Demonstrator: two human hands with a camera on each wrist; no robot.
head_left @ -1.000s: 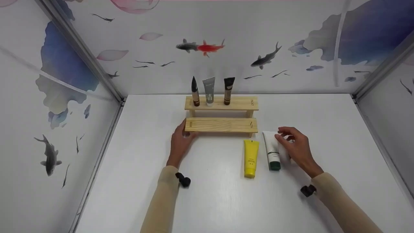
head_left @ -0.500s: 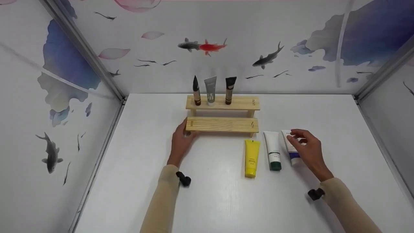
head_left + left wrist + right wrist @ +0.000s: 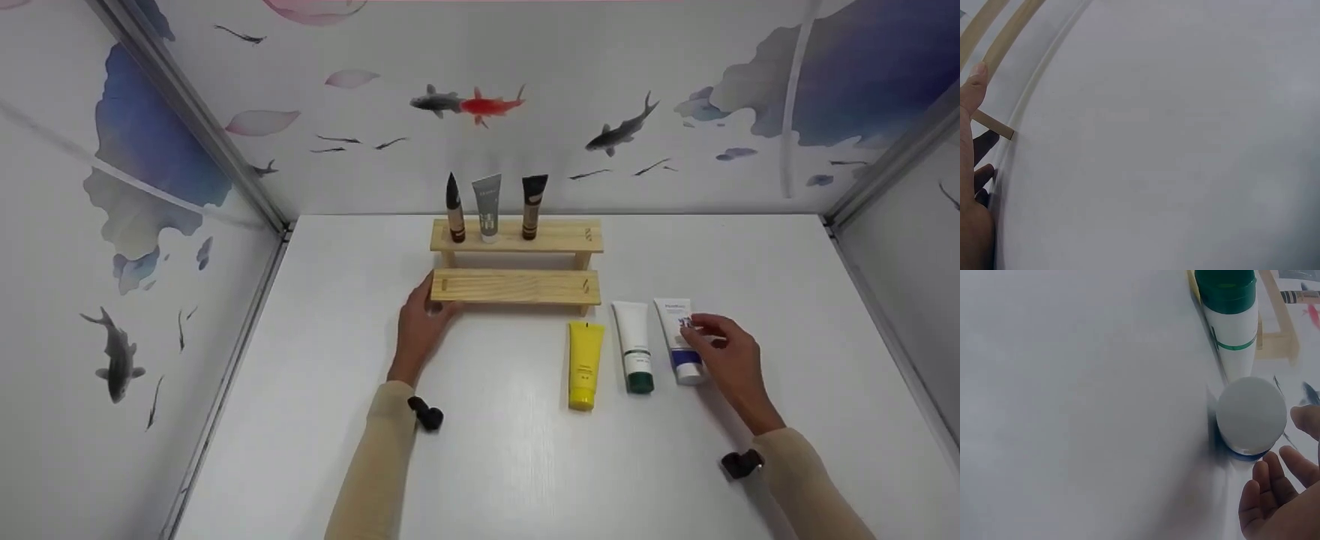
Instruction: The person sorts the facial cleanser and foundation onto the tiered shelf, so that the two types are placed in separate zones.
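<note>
White table [image 3: 502, 457], painted walls [image 3: 525, 45]: left hand [image 3: 422, 326] grips rack [image 3: 517, 287], right hand [image 3: 729, 355] relaxed beside blue-banded tube [image 3: 677, 340].

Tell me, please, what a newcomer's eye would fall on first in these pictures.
Probably the bright yellow tube, lying on the white table in front of the right end of the wooden rack. Next might come the red fish on the back wall, above three small tubes standing on the rack's upper tier. The right hand, at the white-and-blue tube, would likely draw attention too.
</note>
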